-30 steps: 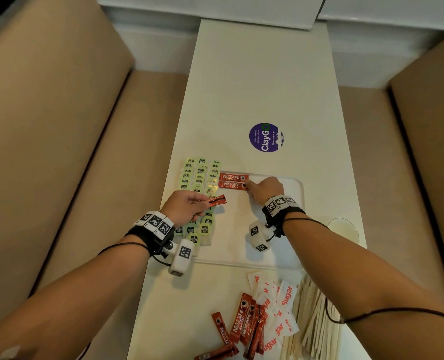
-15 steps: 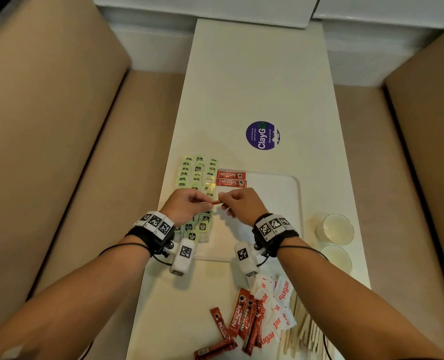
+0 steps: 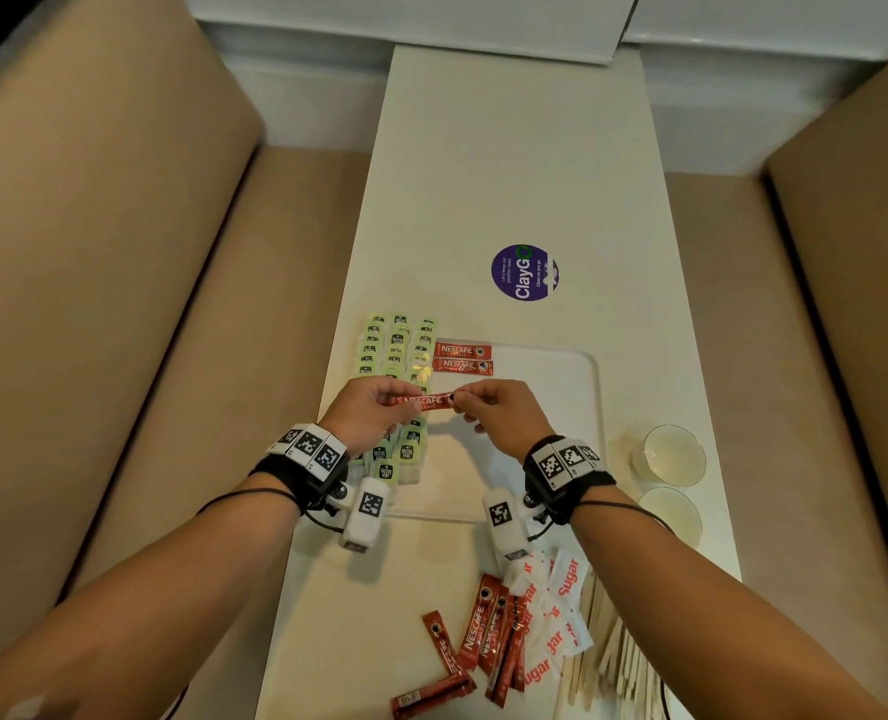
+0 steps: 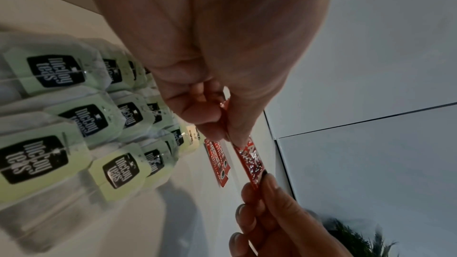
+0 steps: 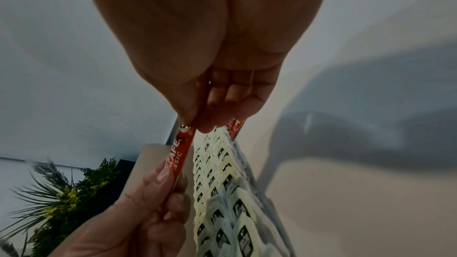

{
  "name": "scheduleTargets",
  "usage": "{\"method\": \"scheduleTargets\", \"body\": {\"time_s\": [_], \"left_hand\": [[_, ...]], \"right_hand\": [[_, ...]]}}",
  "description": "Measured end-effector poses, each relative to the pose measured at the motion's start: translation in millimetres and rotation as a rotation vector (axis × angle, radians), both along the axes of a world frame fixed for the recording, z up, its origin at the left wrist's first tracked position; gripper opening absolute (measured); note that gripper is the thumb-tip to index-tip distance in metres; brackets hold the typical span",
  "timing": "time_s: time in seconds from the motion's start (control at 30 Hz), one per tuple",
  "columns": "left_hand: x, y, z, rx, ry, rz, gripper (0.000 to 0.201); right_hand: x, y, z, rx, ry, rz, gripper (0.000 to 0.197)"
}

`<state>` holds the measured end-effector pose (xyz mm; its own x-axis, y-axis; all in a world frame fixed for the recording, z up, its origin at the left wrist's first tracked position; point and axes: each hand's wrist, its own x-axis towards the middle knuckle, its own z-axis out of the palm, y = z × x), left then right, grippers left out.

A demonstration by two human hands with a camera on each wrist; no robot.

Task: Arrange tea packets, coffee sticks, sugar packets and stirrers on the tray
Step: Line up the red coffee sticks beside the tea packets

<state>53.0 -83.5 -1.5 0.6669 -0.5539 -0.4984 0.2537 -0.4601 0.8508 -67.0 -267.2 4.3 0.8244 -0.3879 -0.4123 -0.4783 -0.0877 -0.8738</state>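
1. I take the white tray [image 3: 577, 407] as my landmark: a smooth, flat rectangle with rounded corners and a low rim, lying on the pale table [image 3: 509, 163].
2. The green tea packets [image 3: 397, 350] are the largest finished block. I see soft, glossy sachets with dark labels, overlapped in 3 columns along the tray's left side.
3. I count 2 placed coffee sticks [image 3: 462, 358], narrow red foil strips lying side by side at the tray's far edge, just right of the tea.
4. The third coffee stick [image 3: 425, 401] is in the air above the tray's left part. My left hand [image 3: 374, 415] pinches 1 end, my right hand [image 3: 499, 415] pinches the other, fingers curled.
5. Still to do, near side of the tray on the table: loose coffee sticks [image 3: 483, 641], white paper sugar packets [image 3: 551, 610], and pale flat stirrers [image 3: 618, 652], probably wooden, though the frame cuts them off.
6. I judge the task under half done.
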Motion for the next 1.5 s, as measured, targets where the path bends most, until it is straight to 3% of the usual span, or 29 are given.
{"method": "scheduleTargets", "body": {"time_s": [0.2, 0.33, 0.5, 0.63, 1.07, 1.5], "left_hand": [[-2, -3, 2, 0.015, -0.033, -0.064, 0.015], [-4, -4, -1, 0.083, -0.12, -0.013, 0.014], [-5, 5, -6, 0.14, -0.184, -0.106, 0.006], [-9, 10, -9, 0.154, -0.194, -0.133, 0.012], [-8, 22, -15, 0.178, -0.149, -0.091, 0.004], [-19, 25, -11, 0.156, -0.211, -0.197, 0.006]], "right_hand": [[-2, -8, -3, -0.099, 0.032, 0.039, 0.016], [0, -25, -9, -0.128, 0.062, -0.068, 0.018], [5, -47, -25, -0.154, 0.163, -0.223, 0.023], [13, -50, -39, -0.211, 0.26, -0.175, 0.039], [34, -42, -44, -0.296, 0.383, -0.113, 0.038], [33, -35, -29, -0.342, 0.45, -0.148, 0.046]]}}
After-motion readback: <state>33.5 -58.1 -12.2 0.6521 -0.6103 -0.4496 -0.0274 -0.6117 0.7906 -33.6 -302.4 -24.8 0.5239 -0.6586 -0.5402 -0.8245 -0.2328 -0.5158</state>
